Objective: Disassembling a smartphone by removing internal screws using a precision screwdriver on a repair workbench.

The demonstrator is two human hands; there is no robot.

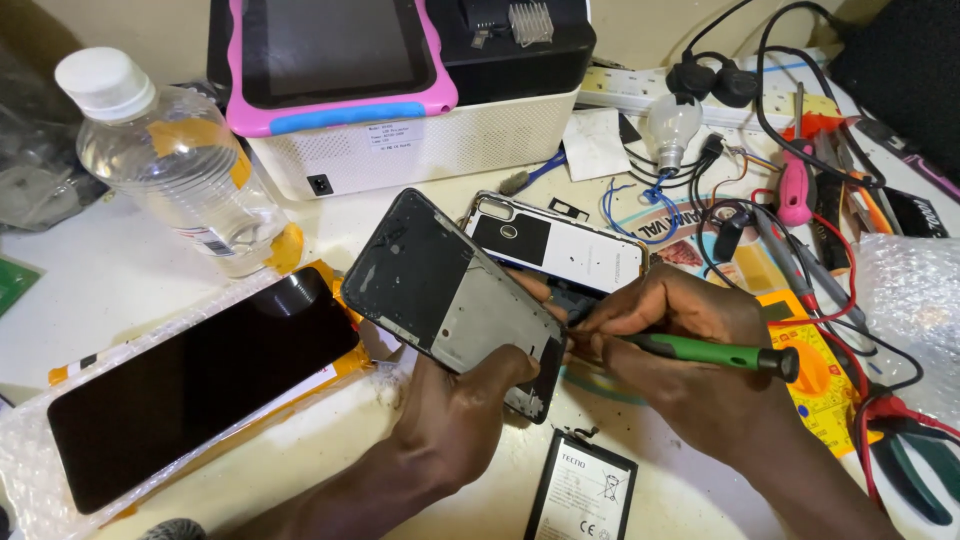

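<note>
Phone frame [450,290]: a dark, stripped middle frame, held tilted above the desk [120,270], its lower end resting in the left hand.
Left hand [465,410]: comes up from below, fingers closed around the frame's lower edge, thumb pressed on its face.
Right hand [680,340]: fingers pinched around a green-handled screwdriver [715,352]; the tip meets the frame's lower right corner, but the exact contact point is hidden by the fingers.
Back cover [565,245]: white, with a black patch, lying flat just behind the frame and partly under it.
Battery [582,495]: black and white, lying loose on the desk below both hands, apart from the frame.
Screen panel [200,385]: a black glass slab on bubble wrap, well to the left.
Bottle [170,160]: clear plastic, white cap, standing at the far left.
Tablet [330,55]: pink and blue case, resting on a white box at the back.
Right side: a yellow multimeter [815,370] with red and black leads, a bulb [672,125], and pink-handled pliers [795,185] among tangled wires.
Doing it well: I'd judge the driver should stay square to the screw under light pressure, with the left hand bracing the frame so it cannot twist.
</note>
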